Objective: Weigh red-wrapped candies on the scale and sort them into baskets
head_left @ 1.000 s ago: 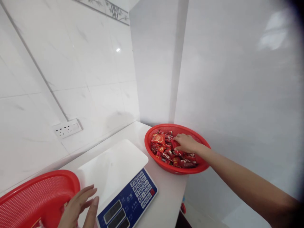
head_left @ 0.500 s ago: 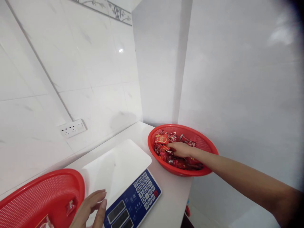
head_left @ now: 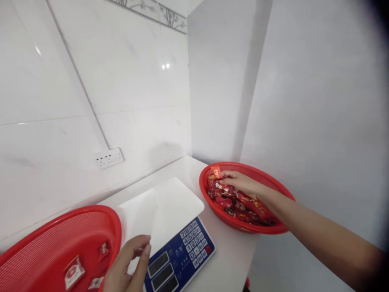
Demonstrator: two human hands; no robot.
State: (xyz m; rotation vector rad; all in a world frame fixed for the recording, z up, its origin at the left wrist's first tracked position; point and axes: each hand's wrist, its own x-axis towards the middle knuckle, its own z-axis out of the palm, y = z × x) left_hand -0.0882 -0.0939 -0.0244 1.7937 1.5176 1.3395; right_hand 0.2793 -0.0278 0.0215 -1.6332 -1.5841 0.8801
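My right hand reaches into a red basket at the right, which is full of red candy packets. Its fingers are closed on a red packet lifted a little above the pile. My left hand hovers at the bottom, fingers loosely curled and holding nothing, between a second red basket and an electronic scale. The left basket holds a few packets. The scale has a white weighing plate and a blue keypad panel.
Everything stands on a white counter in a corner of white tiled walls. A wall socket sits on the left wall above the counter. The counter's front edge drops off at the lower right.
My right hand has closed on a red packet and raised it at the basket's far left. My left hand has curled in slightly. The view has shifted right.
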